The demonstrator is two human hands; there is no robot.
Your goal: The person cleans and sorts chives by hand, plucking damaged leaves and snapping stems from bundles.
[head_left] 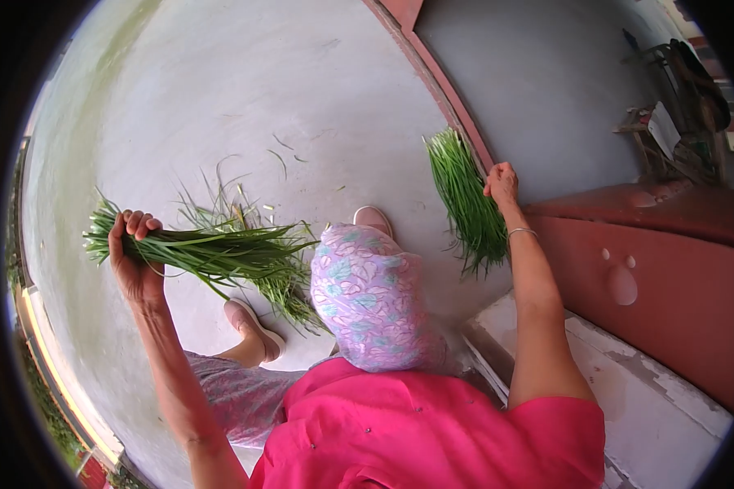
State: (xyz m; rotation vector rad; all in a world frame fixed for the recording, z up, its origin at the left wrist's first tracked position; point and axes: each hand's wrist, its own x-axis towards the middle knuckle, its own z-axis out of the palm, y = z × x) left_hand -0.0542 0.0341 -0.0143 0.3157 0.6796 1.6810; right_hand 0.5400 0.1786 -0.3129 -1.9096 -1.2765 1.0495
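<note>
A bunch of Chinese chives [236, 251] is gripped in my left hand [139, 253]. Its cut ends point left and the long leaves reach right, toward my covered knee. My right hand [502, 182] is closed beside the red-brown door sill. Whatever its fingers hold, if anything, is hidden. Just left of it, a thick bundle of Chinese chives [469, 204] lies on the floor against the sill, pale ends at the far side.
Loose chive leaves and trimmings [281, 297] lie scattered on the concrete floor [245, 90] under my left hand. A red-brown door sill [442, 94] runs along the right. A red panel [652, 285] stands beside my right arm, and a chair-like object [681, 114] is beyond it.
</note>
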